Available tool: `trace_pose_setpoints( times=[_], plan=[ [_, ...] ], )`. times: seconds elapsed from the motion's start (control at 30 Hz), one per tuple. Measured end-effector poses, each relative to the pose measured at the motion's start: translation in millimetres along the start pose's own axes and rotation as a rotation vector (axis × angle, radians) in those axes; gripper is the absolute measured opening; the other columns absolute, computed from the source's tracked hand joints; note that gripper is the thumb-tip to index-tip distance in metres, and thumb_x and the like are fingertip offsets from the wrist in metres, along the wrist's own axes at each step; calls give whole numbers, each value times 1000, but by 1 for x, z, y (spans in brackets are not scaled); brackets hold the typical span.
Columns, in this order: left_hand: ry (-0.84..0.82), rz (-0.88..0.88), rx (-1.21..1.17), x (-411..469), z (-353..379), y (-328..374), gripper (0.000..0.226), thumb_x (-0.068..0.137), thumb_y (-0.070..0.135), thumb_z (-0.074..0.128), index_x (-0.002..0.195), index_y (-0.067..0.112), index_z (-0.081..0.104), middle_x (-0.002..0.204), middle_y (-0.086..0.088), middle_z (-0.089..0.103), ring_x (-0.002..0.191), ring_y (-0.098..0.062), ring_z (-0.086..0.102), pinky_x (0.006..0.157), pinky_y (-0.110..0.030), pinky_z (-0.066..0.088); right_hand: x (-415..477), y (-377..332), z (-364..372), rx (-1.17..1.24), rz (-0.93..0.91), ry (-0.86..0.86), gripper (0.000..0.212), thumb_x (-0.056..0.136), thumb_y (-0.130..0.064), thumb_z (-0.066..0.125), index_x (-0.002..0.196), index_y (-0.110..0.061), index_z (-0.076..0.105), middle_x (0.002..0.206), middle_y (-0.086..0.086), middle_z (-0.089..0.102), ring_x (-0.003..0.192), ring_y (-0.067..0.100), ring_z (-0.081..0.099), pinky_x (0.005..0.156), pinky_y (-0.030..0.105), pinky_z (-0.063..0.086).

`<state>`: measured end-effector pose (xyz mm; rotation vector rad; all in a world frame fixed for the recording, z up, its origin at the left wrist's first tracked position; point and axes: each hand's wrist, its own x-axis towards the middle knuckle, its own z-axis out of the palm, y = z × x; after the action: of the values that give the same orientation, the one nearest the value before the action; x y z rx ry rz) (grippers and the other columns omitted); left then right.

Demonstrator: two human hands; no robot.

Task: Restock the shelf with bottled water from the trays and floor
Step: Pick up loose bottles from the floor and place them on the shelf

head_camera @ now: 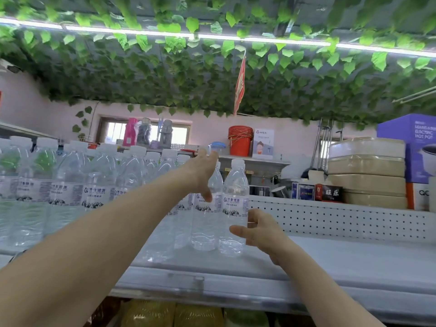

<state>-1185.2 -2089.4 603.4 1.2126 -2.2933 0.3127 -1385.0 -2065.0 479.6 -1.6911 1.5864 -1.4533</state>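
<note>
While upright on shelf [330,258]: end bottle [234,204], right hand [258,228] open beside it, left hand [204,171] open above row [94,185].

Pink wall [295,135] with small window [144,133], leafy vine ceiling [188,76], long strip light [259,40] overhead.

1. A pale grey shelf [342,260] runs across the view, with a perforated back panel [330,218] standing along its right rear.
2. Upright water bottles [70,185] with white caps crowd its left half in rows.
3. The rightmost bottle [234,208] stands at the row's end; the shelf's right part lies bare.
</note>
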Motion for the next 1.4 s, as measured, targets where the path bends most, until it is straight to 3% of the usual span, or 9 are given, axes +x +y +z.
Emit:
trace_pose_setpoints(
  times=[0.17, 0.3, 0.43, 0.53, 0.73, 1.0, 1.13, 1.3, 1.4],
  plan=[
    [-25, 3, 59, -2, -2, 1, 117, 64, 25, 93, 153, 11, 18, 159, -19, 15, 133, -41, 46, 110, -47, 41, -4, -4, 0, -41, 17, -7, 48, 82, -29, 85, 123, -24, 60, 124, 0, 65, 112, 21, 63, 87, 36, 58],
    [-51, -1, 80, -5, -3, 4, 123, 66, 25, 91, 157, 10, 10, 162, -21, 8, 138, -42, 41, 114, -49, 38, -11, -9, 0, -45, 70, -14, 73, 81, -34, 85, 143, -21, 50, 141, 7, 54, 120, 23, 59, 90, 37, 57],
    [-48, 30, 63, -5, 0, 6, 130, 67, 38, 89, 158, 9, 0, 164, -20, 4, 149, -42, 18, 121, -51, 25, -23, -25, -2, -103, 139, 2, 81, 85, -35, 81, 153, -16, 41, 149, 10, 45, 123, 24, 54, 91, 35, 55],
    [30, 64, -22, -9, 9, 9, 123, 73, 47, 83, 159, 10, 2, 165, -19, 3, 152, -37, 4, 124, -46, 12, -31, -37, -15, -189, 150, 104, 78, 86, -38, 80, 151, -16, 43, 148, 10, 47, 125, 25, 54, 103, 44, 52],
    [218, 108, -239, -50, 29, 25, 83, 92, 44, 65, 155, 11, 22, 162, -13, 18, 150, -31, 10, 121, -39, 12, -66, -65, -52, -502, 94, 236, 72, 91, -45, 72, 150, -17, 43, 149, 7, 51, 133, 24, 51, 111, 43, 45],
    [152, 9, -474, -129, 30, 72, 65, 95, 50, 57, 148, 16, 38, 156, -11, 30, 145, -31, 25, 116, -46, 28, -173, -93, -93, -630, 19, 278, 60, 99, -45, 61, 149, -17, 44, 150, 4, 50, 135, 23, 49, 111, 40, 41],
    [137, -64, -613, -196, 28, 121, 61, 95, 50, 58, 143, 14, 46, 149, -11, 39, 140, -29, 35, 113, -41, 30, -260, -89, -122, -674, -46, 252, 61, 95, -45, 66, 149, -22, 45, 149, 1, 50, 137, 20, 47, 110, 38, 38],
    [153, -194, -859, -307, 29, 207, 50, 89, 47, 68, 131, 23, 56, 131, -6, 55, 120, -23, 54, 101, -45, 49, -386, -64, -156, -651, -105, 233, 62, 91, -43, 72, 145, -23, 49, 145, 0, 53, 136, 17, 47, 110, 37, 41],
    [180, -216, -884, -375, 32, 260, 46, 89, 46, 68, 128, 23, 59, 124, -3, 60, 116, -21, 55, 100, -43, 48, -460, -42, -174, -620, -79, 219, 63, 91, -44, 71, 146, -24, 48, 144, -1, 53, 135, 17, 47, 108, 33, 40]
  ],
)
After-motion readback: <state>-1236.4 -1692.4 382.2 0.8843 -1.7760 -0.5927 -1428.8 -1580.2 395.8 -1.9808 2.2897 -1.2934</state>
